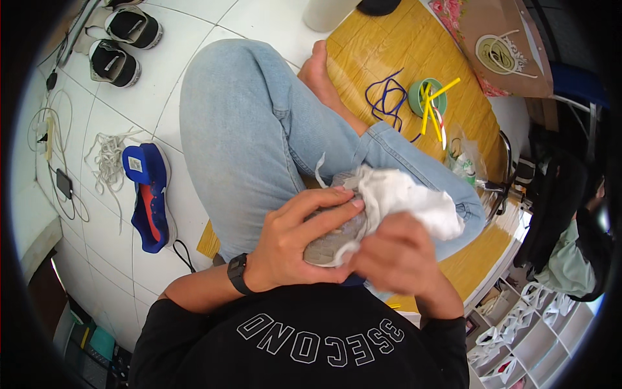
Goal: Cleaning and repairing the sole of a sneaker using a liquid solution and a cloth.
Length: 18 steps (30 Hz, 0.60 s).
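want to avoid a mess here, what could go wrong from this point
The shoe, gray sole showing, is in the left hand's grip, partly under the loose white cloth; it might slip if the cloth drags. The green cup of yellow sticks stands beside the jeans-clad right leg, so a leg shift could tip it. The loose blue shoelace near the bare ankle might snag.

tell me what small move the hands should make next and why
I'd probably have the right hand wipe the white cloth across the bare part of the grey shoe sole: the cloth is bunched over one end, the left hand steadies the sole, and the right, though blurred, is at the cloth's edge.
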{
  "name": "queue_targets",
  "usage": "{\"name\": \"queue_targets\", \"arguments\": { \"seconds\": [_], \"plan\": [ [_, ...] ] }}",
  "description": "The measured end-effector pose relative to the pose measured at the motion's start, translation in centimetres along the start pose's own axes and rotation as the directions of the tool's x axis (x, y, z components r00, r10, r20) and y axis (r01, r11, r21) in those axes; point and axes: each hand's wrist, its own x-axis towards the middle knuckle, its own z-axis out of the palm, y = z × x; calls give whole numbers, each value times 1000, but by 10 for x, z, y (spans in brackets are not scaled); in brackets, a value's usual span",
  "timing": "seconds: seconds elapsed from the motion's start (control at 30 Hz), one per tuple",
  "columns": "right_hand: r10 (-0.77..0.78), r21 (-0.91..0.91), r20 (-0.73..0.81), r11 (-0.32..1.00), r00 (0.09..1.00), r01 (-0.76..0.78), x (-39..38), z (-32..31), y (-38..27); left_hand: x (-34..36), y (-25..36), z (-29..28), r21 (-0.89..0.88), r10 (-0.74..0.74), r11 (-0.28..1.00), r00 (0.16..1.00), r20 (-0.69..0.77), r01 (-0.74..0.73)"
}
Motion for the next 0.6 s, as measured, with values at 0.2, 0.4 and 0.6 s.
{"name": "queue_targets", "arguments": {
  "seconds": [0.2, 0.4, 0.6],
  "plan": [
    [23, -76, -32, 997, 999, -25, -3, 1, 0, 2, -2, 1, 2, 12, 1000, 1000, 25, -12],
    [-77, -70, 52, 994, 996, 81, 11, 3, -5, 2, -8, 3, 10, 23, 1000, 1000, -4, -23],
    [42, -123, 17, 992, 999, -40, 10, -1, -3, -1, -6, 4, -42, -31, 999, 998, -50, 29]
  ]
}}
